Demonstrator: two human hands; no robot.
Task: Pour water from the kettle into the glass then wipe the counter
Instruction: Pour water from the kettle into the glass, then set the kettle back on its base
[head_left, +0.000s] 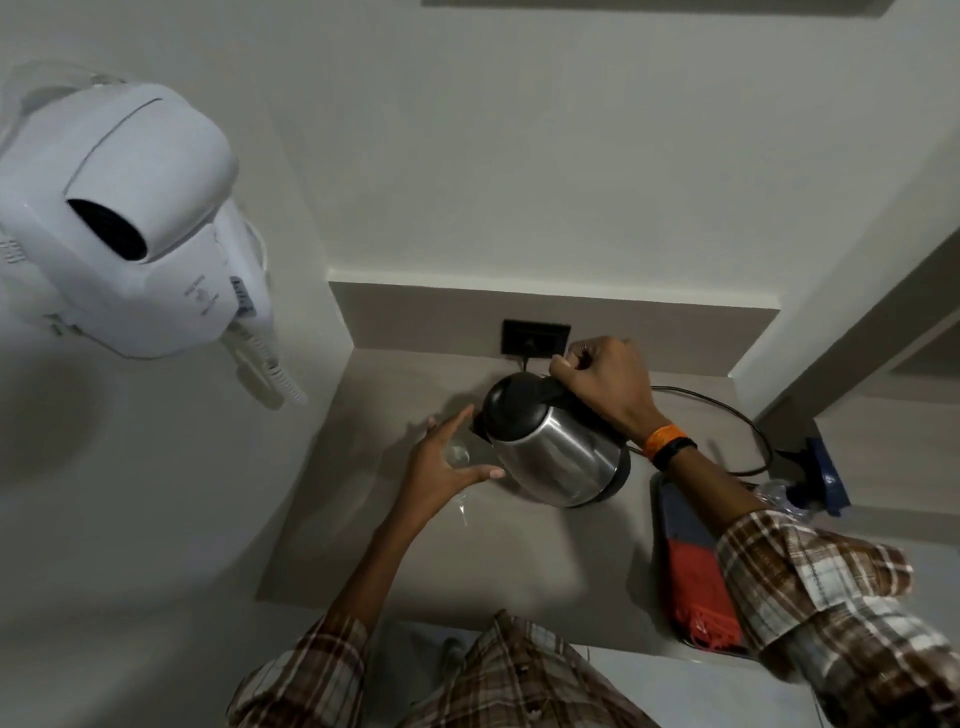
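Observation:
A steel kettle (558, 452) with a black lid is tilted to the left above the grey counter (467, 561). My right hand (605, 382) grips its black handle from above. The spout points at a clear glass (458, 454), which my left hand (441, 467) holds from the side with the fingers spread around it. The glass is partly hidden by my fingers, and I cannot tell how much water is in it.
A red and blue cloth (698, 566) lies on a tray at the counter's right. A black cord (727, 410) loops from the wall socket (535, 338). A white wall-mounted hair dryer (135, 228) hangs at the left. A plastic bottle (784, 496) lies at the right.

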